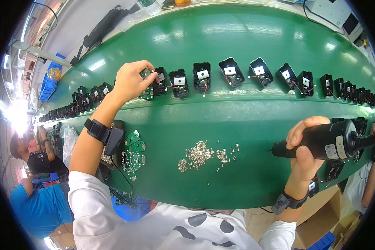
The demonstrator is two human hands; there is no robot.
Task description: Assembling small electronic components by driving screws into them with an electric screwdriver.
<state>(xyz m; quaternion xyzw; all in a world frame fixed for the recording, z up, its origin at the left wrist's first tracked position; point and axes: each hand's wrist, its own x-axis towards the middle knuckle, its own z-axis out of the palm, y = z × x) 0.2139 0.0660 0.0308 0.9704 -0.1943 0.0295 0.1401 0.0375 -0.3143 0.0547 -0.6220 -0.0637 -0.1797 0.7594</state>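
Observation:
At the far left of the bench my left hand (pixel 131 81) bends its thumb and fingertips together over a black plastic housing (pixel 159 83). Green circuit boards (pixel 147 92) show beside and partly behind these fingers; what the fingertips pinch is hidden. My right hand (pixel 304 139) wraps round a black electric screwdriver (pixel 333 141), its tip pointing left above the bench. Between my arms lies a heap of small silver screws (pixel 200 154), with several loose ones around it. A cluster of green circuit boards (pixel 133 160) rests near my left forearm.
A row of open black housings (pixel 202 77) with red wires and white pads curves across the green bench (pixel 237 108). Co-workers sit at the left (pixel 41 200) and right (pixel 366 179). A cardboard box (pixel 321 216) stands below the bench's right edge.

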